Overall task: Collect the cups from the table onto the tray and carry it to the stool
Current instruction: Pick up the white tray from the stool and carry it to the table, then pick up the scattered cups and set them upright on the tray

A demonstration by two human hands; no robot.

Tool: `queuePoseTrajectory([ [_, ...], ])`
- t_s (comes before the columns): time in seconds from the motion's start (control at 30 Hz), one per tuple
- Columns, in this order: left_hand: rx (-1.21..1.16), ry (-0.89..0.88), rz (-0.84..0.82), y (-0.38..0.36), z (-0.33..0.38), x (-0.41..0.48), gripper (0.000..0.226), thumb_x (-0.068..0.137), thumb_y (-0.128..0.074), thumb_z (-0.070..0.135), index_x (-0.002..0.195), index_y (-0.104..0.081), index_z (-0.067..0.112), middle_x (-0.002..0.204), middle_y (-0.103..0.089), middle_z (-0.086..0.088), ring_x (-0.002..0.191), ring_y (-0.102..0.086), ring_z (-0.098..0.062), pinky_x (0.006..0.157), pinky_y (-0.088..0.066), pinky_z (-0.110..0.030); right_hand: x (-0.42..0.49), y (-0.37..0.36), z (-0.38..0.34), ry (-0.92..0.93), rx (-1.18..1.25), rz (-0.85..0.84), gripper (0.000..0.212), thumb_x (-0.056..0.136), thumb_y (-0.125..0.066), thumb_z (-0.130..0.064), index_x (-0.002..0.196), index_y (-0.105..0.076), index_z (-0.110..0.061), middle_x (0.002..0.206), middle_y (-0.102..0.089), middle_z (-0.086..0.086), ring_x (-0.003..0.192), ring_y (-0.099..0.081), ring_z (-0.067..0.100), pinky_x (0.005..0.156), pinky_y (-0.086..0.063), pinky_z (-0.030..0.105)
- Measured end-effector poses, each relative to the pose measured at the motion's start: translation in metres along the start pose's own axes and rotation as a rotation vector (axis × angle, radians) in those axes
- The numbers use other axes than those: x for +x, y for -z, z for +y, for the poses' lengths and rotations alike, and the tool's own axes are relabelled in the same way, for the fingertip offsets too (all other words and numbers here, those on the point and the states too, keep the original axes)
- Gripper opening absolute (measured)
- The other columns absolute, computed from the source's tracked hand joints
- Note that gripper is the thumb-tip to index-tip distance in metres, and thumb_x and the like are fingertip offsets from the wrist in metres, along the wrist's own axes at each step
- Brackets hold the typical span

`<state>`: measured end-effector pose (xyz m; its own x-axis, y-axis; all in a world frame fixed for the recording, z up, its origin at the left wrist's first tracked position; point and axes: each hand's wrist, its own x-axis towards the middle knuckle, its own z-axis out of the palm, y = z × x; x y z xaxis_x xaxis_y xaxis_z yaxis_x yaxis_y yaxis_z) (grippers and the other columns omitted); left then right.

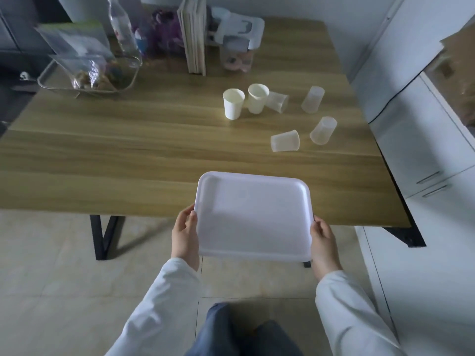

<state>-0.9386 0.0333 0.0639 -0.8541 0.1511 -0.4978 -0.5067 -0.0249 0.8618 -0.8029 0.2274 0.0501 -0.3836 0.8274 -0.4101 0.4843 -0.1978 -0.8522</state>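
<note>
I hold an empty white tray (253, 214) over the near edge of the wooden table (128, 155). My left hand (185, 236) grips its left rim and my right hand (324, 240) grips its right rim. Two white paper cups (233, 104) (257, 98) stand upright at the table's middle right. A clear plastic cup (278, 102) lies on its side behind them. Another clear cup (312, 99) stands upside down further right. One more clear cup (323, 130) is tilted, and the nearest (285, 141) lies on its side.
A glass dish (51, 84) with plastic bags sits at the table's far left. A clear bottle (123, 29), upright books (195, 37) and a container (237, 55) line the back. White cabinets (416, 140) stand close on the right. Tiled floor lies below.
</note>
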Motion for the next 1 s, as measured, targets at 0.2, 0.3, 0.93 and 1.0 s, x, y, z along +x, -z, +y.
queuePoseTrajectory([
  [0.2, -0.014, 0.009, 0.047, -0.004, 0.021, 0.047, 0.021, 0.097, -0.041, 0.021, 0.11, -0.056, 0.019, 0.091, -0.06, 0.001, 0.08, -0.055, -0.019, 0.065, -0.045, -0.029, 0.035, -0.041, -0.029, -0.029, 0.045, -0.019, 0.033, 0.095, -0.037, -0.024, 0.125, -0.048, -0.014, 0.127, -0.055, 0.013, 0.109, -0.052, 0.029, 0.09, -0.042, 0.039],
  [0.3, -0.021, 0.005, 0.087, -0.012, 0.03, 0.071, 0.022, 0.097, -0.041, 0.021, 0.111, -0.057, 0.018, 0.089, -0.059, 0.001, 0.077, -0.055, -0.017, 0.064, -0.045, -0.029, 0.059, -0.059, -0.046, -0.041, 0.09, -0.04, 0.03, 0.095, -0.037, -0.022, 0.123, -0.048, -0.016, 0.121, -0.055, 0.01, 0.097, -0.049, 0.021, 0.075, -0.041, 0.031],
  [0.93, -0.095, -0.034, 0.331, -0.076, 0.098, 0.191, 0.018, 0.096, -0.043, 0.02, 0.106, -0.057, 0.023, 0.088, -0.06, 0.005, 0.074, -0.056, -0.01, 0.05, -0.049, -0.017, 0.202, -0.137, -0.162, -0.008, -0.073, -0.383, 0.031, 0.096, -0.033, -0.023, 0.124, -0.046, -0.022, 0.116, -0.055, -0.001, 0.107, -0.051, 0.017, 0.085, -0.039, 0.03],
  [1.0, -0.101, -0.039, 0.339, -0.073, 0.105, 0.196, 0.018, 0.097, -0.043, 0.02, 0.108, -0.057, 0.022, 0.087, -0.06, 0.004, 0.072, -0.056, -0.01, 0.047, -0.047, -0.014, 0.203, -0.143, -0.166, 0.0, -0.074, -0.392, 0.03, 0.096, -0.034, -0.023, 0.123, -0.047, -0.022, 0.115, -0.055, -0.003, 0.106, -0.051, 0.017, 0.087, -0.039, 0.03],
])
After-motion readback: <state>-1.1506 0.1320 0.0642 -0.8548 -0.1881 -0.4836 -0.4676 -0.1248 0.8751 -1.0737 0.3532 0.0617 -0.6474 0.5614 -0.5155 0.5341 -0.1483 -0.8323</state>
